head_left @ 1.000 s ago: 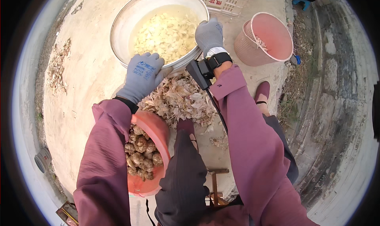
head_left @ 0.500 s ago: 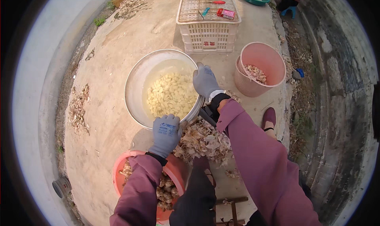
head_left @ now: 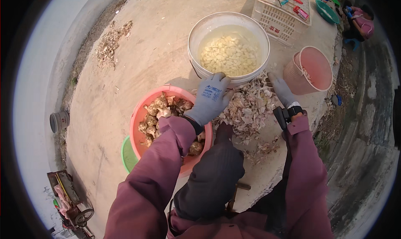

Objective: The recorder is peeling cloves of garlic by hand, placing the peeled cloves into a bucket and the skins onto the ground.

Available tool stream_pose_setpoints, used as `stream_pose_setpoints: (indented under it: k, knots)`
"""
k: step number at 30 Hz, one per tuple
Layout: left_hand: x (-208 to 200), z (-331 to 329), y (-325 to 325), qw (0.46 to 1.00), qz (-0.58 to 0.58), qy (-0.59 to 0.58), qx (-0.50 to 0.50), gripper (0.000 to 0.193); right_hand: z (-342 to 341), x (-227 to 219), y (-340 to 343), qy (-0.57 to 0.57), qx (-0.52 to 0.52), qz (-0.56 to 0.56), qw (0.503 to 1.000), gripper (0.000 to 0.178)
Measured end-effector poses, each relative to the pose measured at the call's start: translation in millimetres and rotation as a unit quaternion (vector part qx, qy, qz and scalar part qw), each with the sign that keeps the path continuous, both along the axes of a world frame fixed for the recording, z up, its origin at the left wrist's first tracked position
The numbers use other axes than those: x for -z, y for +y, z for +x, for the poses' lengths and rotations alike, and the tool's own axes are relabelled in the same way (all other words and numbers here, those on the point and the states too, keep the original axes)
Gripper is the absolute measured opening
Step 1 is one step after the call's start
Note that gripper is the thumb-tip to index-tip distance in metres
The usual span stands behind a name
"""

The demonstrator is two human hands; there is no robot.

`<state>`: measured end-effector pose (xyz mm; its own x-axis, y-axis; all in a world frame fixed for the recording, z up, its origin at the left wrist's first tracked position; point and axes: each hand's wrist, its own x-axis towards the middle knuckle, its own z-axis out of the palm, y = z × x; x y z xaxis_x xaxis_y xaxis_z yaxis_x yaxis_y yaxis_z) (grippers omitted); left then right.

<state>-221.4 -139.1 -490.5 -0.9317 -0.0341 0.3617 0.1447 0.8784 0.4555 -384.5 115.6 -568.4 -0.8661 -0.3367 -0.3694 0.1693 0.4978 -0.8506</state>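
A white bucket [head_left: 193,48] holds peeled garlic cloves [head_left: 230,55] under cloudy water. At its near rim, my gloved left hand [head_left: 210,96] has its fingers curled over the edge, with the thumb lower on the outside. My gloved right hand [head_left: 281,89] is apart from the bucket, fingers stretched out and nothing in it, beside the heap of garlic skins [head_left: 249,109]. Left of my knee, a pink-red basin [head_left: 134,128] contains unpeeled garlic bulbs [head_left: 151,122], partly hidden by my left forearm.
A pink pail [head_left: 293,78] with garlic pieces stands to the right. Behind it are a white plastic crate [head_left: 267,23] with small items on its lid and a green basin [head_left: 325,13]. A person [head_left: 362,21] sits far right. A cart [head_left: 69,201] is at lower left.
My right hand has let go of the bucket's rim and moved down and right. My left hand stays at the near rim. The view has swung left, shifting everything rightward.
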Motion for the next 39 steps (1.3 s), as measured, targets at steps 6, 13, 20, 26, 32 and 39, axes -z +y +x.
stream_pose_setpoints:
  k: [6,13,20,26,32,39]
  knots:
    - [14.5,152.9,-79.6,0.97,0.039,-0.047,-0.235,0.013,162.6,42.7,137.1,0.092,-0.264,0.318,0.906,0.048]
    - [50.3,241.9,-92.2,0.963,-0.012,-0.157,-0.219,0.02,281.9,-13.4,116.0,-0.185,-0.013,0.066,0.98,0.041]
    - [80.7,215.8,-66.3,0.972,-0.045,-0.176,-0.147,0.045,342.0,-99.2,79.8,-0.151,0.03,-0.033,0.988,0.044]
    - [90.4,169.0,-97.7,0.918,-0.091,-0.381,-0.059,0.051,365.5,-147.2,71.1,-0.13,0.065,-0.022,0.989,0.043]
    - [70.3,161.4,-77.4,0.924,-0.117,-0.347,-0.111,0.052,363.6,-251.2,34.4,0.116,-0.01,-0.07,0.991,0.035]
    - [63.1,154.5,-83.5,0.933,-0.078,-0.335,-0.111,0.043,371.6,-396.4,-9.8,0.435,-0.348,-0.076,0.827,0.045]
